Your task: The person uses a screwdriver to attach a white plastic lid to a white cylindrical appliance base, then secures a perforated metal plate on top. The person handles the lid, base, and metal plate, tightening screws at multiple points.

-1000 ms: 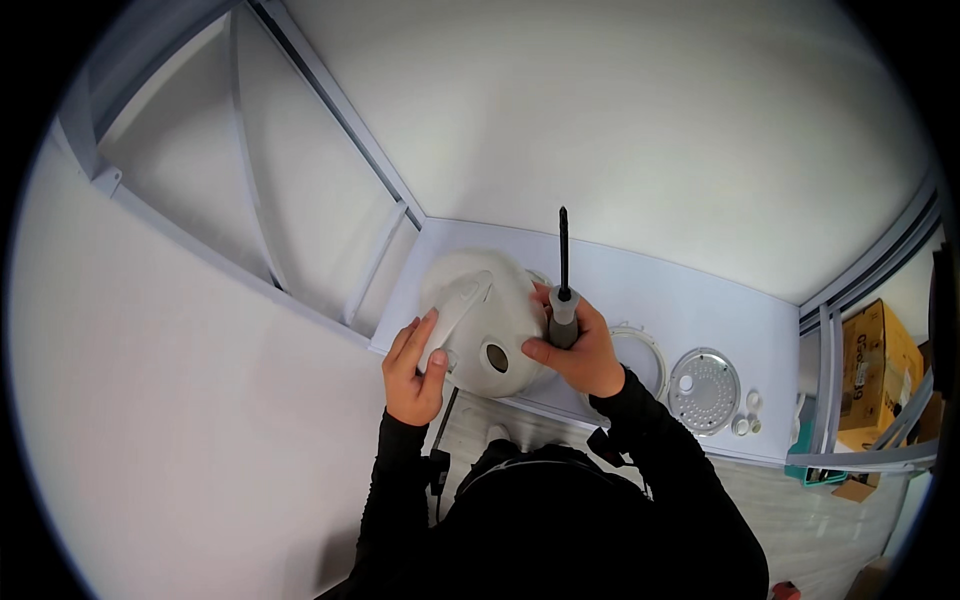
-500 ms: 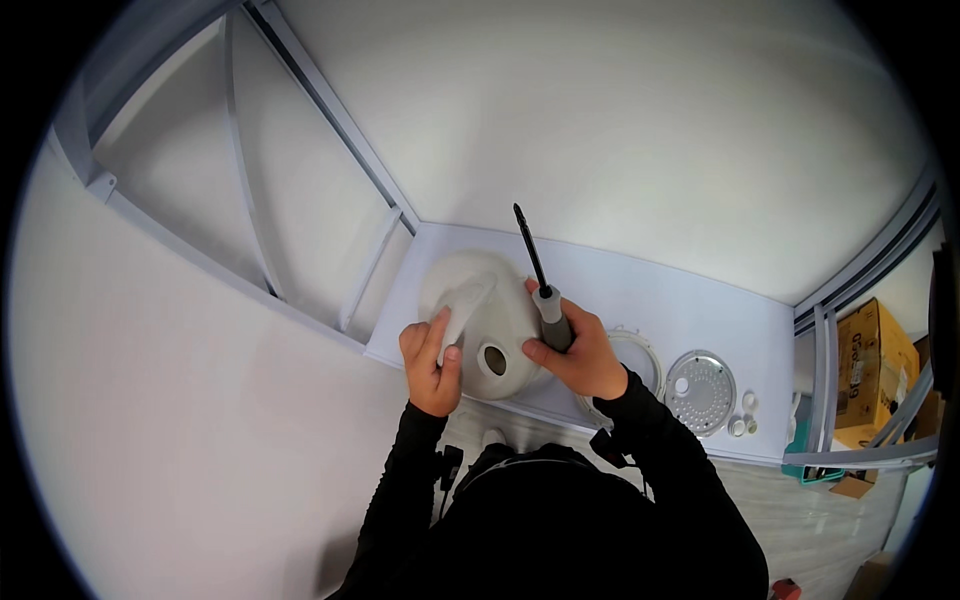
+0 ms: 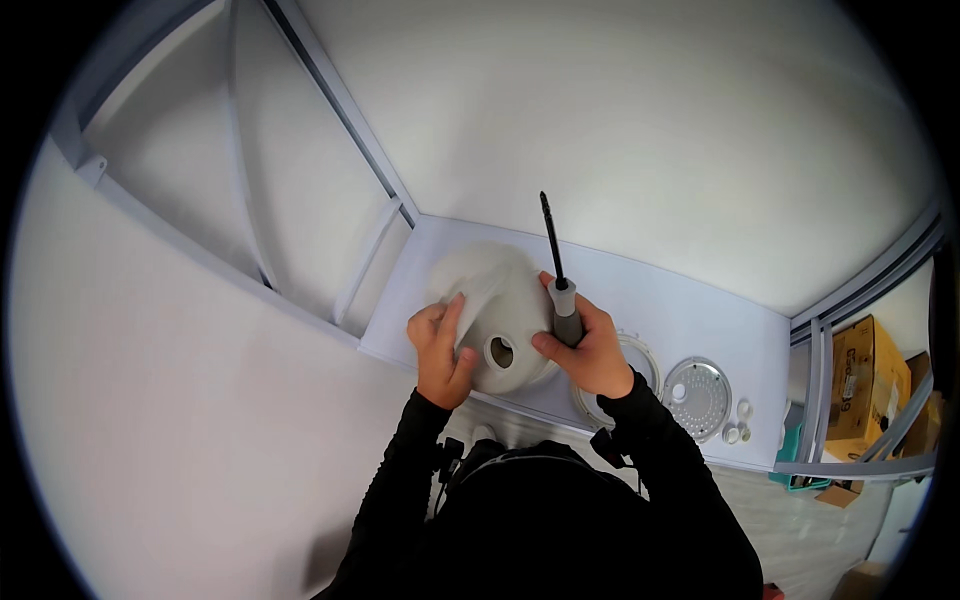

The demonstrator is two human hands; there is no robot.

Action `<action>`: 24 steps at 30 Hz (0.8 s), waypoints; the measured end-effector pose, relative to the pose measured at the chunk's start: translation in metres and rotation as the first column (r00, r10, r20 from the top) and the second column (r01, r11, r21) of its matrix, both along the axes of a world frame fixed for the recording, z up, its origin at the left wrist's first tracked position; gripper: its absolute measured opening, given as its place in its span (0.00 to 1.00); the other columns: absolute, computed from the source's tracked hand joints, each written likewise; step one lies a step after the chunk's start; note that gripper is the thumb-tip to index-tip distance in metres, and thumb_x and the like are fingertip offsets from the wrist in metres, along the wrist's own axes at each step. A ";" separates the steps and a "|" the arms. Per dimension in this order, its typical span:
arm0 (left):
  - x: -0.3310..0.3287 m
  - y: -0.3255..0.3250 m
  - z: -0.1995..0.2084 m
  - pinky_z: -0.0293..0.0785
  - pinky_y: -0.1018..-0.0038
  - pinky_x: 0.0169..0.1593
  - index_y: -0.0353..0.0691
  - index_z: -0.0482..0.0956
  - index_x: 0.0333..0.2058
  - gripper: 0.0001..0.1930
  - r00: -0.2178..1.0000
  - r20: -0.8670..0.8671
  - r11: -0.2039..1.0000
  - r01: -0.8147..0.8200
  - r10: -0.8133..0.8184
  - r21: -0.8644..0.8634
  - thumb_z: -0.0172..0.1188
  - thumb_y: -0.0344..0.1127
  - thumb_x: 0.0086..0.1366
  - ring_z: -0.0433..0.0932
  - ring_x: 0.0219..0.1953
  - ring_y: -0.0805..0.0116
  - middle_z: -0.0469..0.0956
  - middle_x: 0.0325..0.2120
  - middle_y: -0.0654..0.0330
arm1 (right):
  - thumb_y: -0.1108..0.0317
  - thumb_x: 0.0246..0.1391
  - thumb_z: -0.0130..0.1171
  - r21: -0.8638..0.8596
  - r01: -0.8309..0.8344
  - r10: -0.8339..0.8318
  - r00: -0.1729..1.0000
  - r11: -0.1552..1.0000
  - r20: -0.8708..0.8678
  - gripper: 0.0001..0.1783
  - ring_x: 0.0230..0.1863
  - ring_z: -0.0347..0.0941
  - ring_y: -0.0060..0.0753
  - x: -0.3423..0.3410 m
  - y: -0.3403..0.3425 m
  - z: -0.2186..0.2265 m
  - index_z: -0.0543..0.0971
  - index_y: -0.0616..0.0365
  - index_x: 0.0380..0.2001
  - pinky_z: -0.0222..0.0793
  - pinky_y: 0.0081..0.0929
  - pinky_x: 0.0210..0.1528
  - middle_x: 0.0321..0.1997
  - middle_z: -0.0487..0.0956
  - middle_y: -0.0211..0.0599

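The white housing (image 3: pixel 518 315) is over the table (image 3: pixel 700 310), perhaps resting on it. On its left, the left hand (image 3: pixel 440 355) grips its ridge (image 3: pixel 482 295); on its right, the right hand (image 3: pixel 595 352) clasps a screwdriver (image 3: pixel 567 315).

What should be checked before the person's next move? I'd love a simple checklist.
1. Left hand on the white housing: ok, it touches the housing's left side; how firmly, cannot tell.
2. Right hand free: not ok, it holds the gray-handled screwdriver.
3. Screwdriver tip clear of the housing: ok, it points away.
4. Inside of the round opening clear: cannot tell, too little shows.
5. Loose parts on the table: ok, the ring, perforated disc and small white caps lie rightward.
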State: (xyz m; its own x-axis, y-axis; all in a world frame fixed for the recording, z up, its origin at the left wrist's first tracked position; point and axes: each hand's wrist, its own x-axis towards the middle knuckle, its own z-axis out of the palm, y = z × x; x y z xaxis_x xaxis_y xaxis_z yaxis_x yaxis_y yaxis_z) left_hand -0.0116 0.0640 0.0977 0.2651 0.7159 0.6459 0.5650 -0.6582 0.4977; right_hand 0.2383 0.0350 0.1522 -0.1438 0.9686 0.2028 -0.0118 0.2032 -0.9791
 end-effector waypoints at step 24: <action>-0.011 -0.024 -0.031 0.65 0.49 0.63 0.40 0.58 0.67 0.66 0.990 -0.073 0.988 -0.130 0.124 -0.087 0.89 0.49 0.30 0.59 0.64 0.40 0.58 0.63 0.41 | 0.74 0.59 0.66 -0.077 0.123 -0.133 0.981 0.989 -0.141 0.32 0.48 0.71 0.21 0.002 0.035 -0.046 0.70 0.57 0.66 0.68 0.25 0.54 0.53 0.77 0.28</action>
